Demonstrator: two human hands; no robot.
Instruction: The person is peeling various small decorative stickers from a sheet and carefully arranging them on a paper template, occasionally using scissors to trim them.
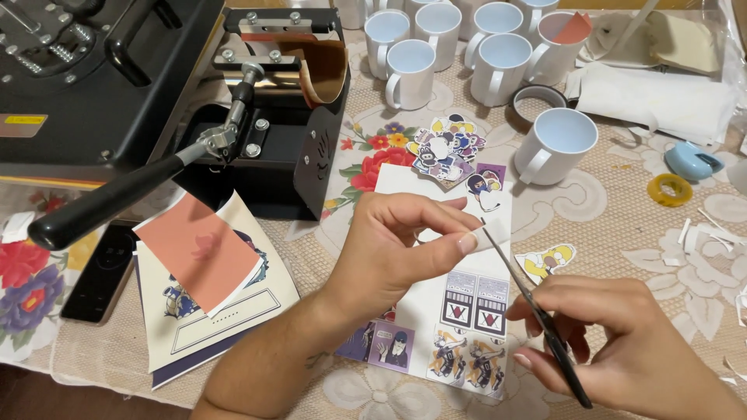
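At worktop centre: left hand (397,249) pinches a paper scrap (492,233); right hand (622,350) grips scissors (537,311) cutting it. Finished cutouts (447,148) piled at 12 o'clock; sticker sheet (459,327) beneath, several figures uncut.

The setting is presenting as a small home craft workshop for printing mugs. A black heat press (93,70) and a mug press (288,101) are occupying the far left of the counter (622,225), which is wearing a lace and floral cloth. Blank white mugs (467,47) are standing far, with printed sticker sheets (459,311) and paper offcuts (700,233) lying near.
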